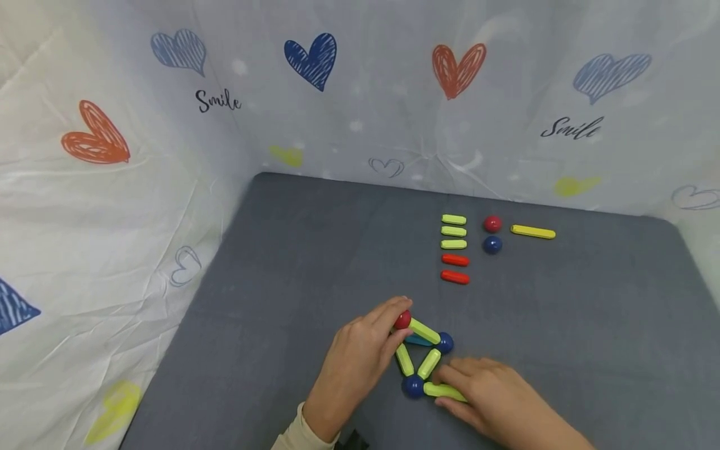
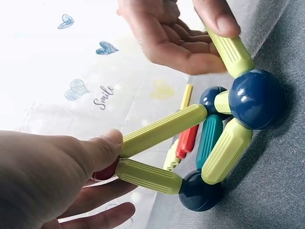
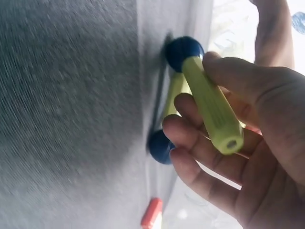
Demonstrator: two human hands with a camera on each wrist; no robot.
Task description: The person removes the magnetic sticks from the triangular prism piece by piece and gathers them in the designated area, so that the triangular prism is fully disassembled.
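Note:
A frame of light green rods, one teal rod (image 2: 209, 139) and several blue balls stands on the grey cloth, topped by a red ball (image 1: 402, 320). My left hand (image 1: 355, 359) pinches the red ball between thumb and fingers; two green rods slope down from it in the left wrist view. My right hand (image 1: 495, 394) holds a green rod (image 3: 213, 102) between thumb and fingers. One end of that rod touches the nearest blue ball (image 1: 413, 386); its other end is free in the right wrist view.
Behind the frame lie three short light green rods (image 1: 453, 231), two red rods (image 1: 455, 277), a red ball (image 1: 492, 224), a blue ball (image 1: 492, 244) and a yellow rod (image 1: 532, 232). A printed curtain (image 1: 388, 112) borders the grey surface (image 1: 304, 250) at the back and left.

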